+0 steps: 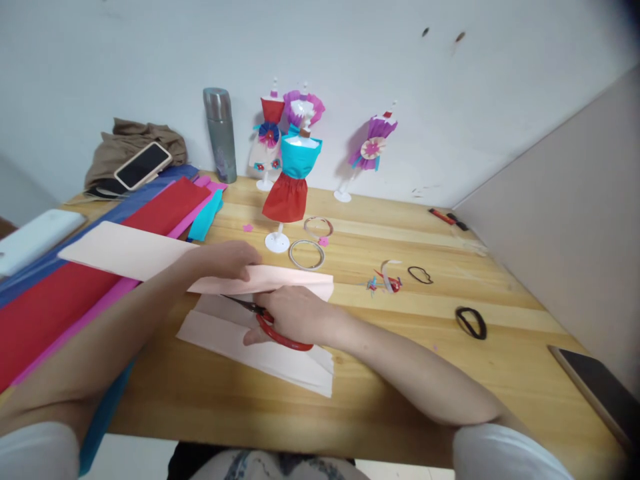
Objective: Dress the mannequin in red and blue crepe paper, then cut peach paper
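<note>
Scissors with red looped handles and dark metal blades [286, 341] sit clamped in the right grip [297, 313], tips pointing left along a narrow pale pink strip of thin sheet [285, 275]. The left grip [227, 260] rests at that strip's upper left; whether it pinches or merely presses, I cannot tell. A broader, creased pale pink piece [220, 343] lies just nearer the body, partly beneath the scissors. Should the strip slacken, the blades could fold it or wander off line; the piece underneath might also catch and get nicked. Around them, the light wooden bench [520, 347] carries a small mannequin in turquoise top and red skirt [297, 167], with a long red sheet [60, 313] at left. White wall [150, 53] rises behind.
</note>
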Demonstrator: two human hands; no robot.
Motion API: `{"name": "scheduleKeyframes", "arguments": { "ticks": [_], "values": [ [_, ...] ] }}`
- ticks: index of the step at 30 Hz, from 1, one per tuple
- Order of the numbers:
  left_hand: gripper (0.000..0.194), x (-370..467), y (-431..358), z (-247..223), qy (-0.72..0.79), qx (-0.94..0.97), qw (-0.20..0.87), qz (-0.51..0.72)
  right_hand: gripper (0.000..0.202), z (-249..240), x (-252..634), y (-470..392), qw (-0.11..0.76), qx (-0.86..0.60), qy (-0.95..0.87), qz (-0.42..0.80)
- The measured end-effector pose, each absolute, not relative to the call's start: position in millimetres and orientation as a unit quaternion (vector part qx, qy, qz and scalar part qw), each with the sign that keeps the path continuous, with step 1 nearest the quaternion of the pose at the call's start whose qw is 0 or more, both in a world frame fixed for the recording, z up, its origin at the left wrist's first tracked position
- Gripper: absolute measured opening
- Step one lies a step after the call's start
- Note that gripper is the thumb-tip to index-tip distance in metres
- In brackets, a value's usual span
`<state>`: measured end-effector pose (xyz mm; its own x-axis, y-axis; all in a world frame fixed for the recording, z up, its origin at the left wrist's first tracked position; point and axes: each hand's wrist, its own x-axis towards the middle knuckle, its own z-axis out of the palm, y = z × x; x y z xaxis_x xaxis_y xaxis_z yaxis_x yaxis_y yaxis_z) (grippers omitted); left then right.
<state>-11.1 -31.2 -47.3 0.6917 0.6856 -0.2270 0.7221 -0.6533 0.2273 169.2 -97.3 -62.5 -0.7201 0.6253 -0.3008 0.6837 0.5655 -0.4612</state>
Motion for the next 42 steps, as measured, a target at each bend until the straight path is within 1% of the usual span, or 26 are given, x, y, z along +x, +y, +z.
{"name": "scheduleKeyframes", "arguments": {
  "ticks": [3, 6, 9, 11, 15, 19, 24, 30, 38, 42],
  "values": [
    [0.012, -13, -26, -38, 0.391, 0.896, 0.195, -0.083, 0.063, -65, 174, -97, 0.034, 0.359, 0.889, -0.282],
    [0.014, -12, -19, -27, 0.386, 0.901, 0.19, -0.052, 0.061, -65, 179, -96, 0.043, 0.368, 0.886, -0.277],
    [0.006, -11, -11, -20, 0.381, 0.9, 0.206, -0.051, 0.062, -63, 183, -94, 0.041, 0.367, 0.892, -0.262],
    [0.005, -11, -7, -17, 0.386, 0.893, 0.225, -0.048, 0.063, -62, 184, -93, 0.042, 0.37, 0.893, -0.254],
    [0.01, -13, -5, -17, 0.395, 0.884, 0.248, -0.038, 0.062, -61, 184, -91, 0.056, 0.386, 0.885, -0.253],
    [0.005, -13, -6, -18, 0.395, 0.885, 0.243, -0.038, 0.058, -60, 181, -89, 0.047, 0.392, 0.885, -0.248],
    [0.009, -14, -5, -20, 0.383, 0.892, 0.237, -0.033, 0.054, -58, 177, -89, 0.055, 0.406, 0.879, -0.244],
    [0.006, -20, -3, -19, 0.391, 0.883, 0.259, -0.023, 0.05, -63, 176, -88, 0.048, 0.401, 0.882, -0.243],
    [0.008, -26, -2, -11, 0.411, 0.879, 0.24, -0.028, 0.052, -69, 177, -90, 0.05, 0.384, 0.889, -0.243],
    [0.007, -32, -13, 6, 0.439, 0.87, 0.212, -0.07, 0.053, -70, 181, -91, 0.048, 0.392, 0.884, -0.248]
  ]
}}
